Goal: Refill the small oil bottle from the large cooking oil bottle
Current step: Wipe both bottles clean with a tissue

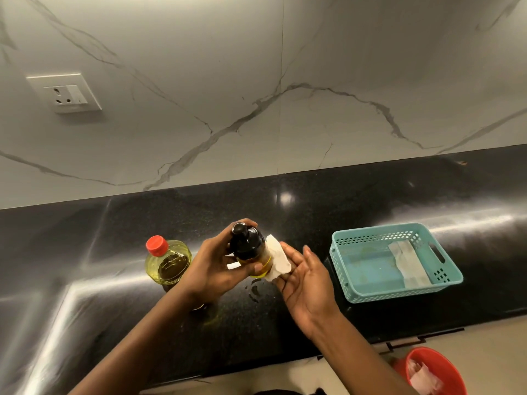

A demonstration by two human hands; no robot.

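Two hands busy: left hand (219, 266) grips the small pump oil bottle (248, 246), right hand (305, 280) flat-fingered, pressing tissue (278, 259) against it.

The glossy black worktop (370, 201) carries a red-capped oil bottle (168, 260) standing just left of the left grip (216, 266). A teal basket (399, 293) sits near, to the right of the right grip (305, 280). Small oil drops (253, 292) lie below, between both.
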